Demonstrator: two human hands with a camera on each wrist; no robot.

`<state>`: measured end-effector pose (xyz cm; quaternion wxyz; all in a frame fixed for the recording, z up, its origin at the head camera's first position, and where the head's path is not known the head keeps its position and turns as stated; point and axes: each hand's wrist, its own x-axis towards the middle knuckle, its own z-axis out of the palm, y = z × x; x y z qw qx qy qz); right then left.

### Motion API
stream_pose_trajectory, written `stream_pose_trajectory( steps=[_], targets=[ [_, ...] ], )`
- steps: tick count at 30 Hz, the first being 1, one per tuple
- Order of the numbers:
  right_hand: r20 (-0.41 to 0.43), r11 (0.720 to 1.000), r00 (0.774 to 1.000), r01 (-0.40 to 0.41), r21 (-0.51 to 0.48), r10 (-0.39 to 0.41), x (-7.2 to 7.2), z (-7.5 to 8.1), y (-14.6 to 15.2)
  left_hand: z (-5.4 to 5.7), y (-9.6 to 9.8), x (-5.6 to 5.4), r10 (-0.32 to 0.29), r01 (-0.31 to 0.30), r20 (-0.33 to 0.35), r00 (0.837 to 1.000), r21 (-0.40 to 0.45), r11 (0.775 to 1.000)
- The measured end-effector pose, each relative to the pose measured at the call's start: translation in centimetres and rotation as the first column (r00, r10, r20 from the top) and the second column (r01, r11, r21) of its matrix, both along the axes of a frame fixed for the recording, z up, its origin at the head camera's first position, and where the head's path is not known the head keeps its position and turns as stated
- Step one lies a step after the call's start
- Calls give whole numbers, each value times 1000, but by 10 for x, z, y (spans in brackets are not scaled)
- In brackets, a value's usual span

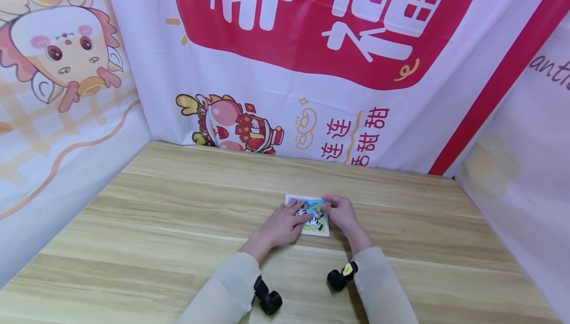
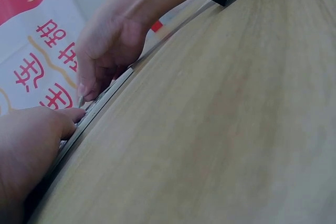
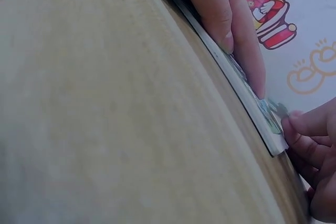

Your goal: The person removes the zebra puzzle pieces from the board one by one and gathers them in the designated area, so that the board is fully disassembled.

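Observation:
A flat square zebra picture puzzle [image 1: 315, 231] lies on the table, with a pale border and a blue, green and striped picture. My left hand [image 1: 281, 226] rests on its left part, fingers spread and pressing on the picture. At the right edge, my right hand [image 1: 342, 212] pinches a small thin puzzle piece [image 3: 280, 109], tilted up from the board, between thumb and finger. Seen edge-on in the left wrist view, the board [image 2: 113, 88] lies flat under both hands. My left fingers hide part of the picture.
The wood-grain table [image 1: 178, 215] extends around the board on all sides. A printed white and red cloth [image 1: 285, 86] hangs along the back edge, with more printed cloth at both sides. A black wrist camera [image 1: 269, 300] sits at the left sleeve, another [image 1: 338, 279] at the right.

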<state>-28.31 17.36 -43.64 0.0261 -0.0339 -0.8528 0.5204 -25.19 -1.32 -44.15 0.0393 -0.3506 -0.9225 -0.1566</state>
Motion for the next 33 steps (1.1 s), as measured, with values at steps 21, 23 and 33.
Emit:
stream_pose_trajectory(
  steps=[21, 23, 33],
  targets=[
    [25, 966, 998, -53, -252, 61, 0, 25, 40, -3, -4, -1, 23, -23, 2, 1000, 16, 1000],
    [18, 968, 998, -59, -245, 66, 0, 26, 49, -3, -3, -1, 21, -21, 3, 1000, 10, 1000],
    [-57, 976, 997, -63, -207, 53, 5, 29, 97, -4, 0, 0, 22, -22, 12, 1000, 6, 1000]
  ],
)
